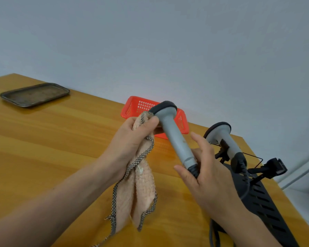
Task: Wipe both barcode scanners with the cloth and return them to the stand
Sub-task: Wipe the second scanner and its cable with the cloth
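Note:
My right hand (206, 172) grips the lower end of a grey barcode scanner (175, 134), which tilts up and to the left with its dark head at the top. My left hand (132, 141) holds a peach cloth (143, 189) with a checked border. The cloth's upper part is pressed against the scanner just under its head, and the rest hangs down over the table. A second grey scanner (223, 138) rests in the black stand (262, 195) at the right, its dark cable trailing down.
The wooden table (52, 148) ends at the right just past the stand. A red plastic basket (137, 106) sits against the wall behind the held scanner. A dark metal tray (35, 94) lies at the far left. An empty black holder clip (275, 168) sticks out from the stand.

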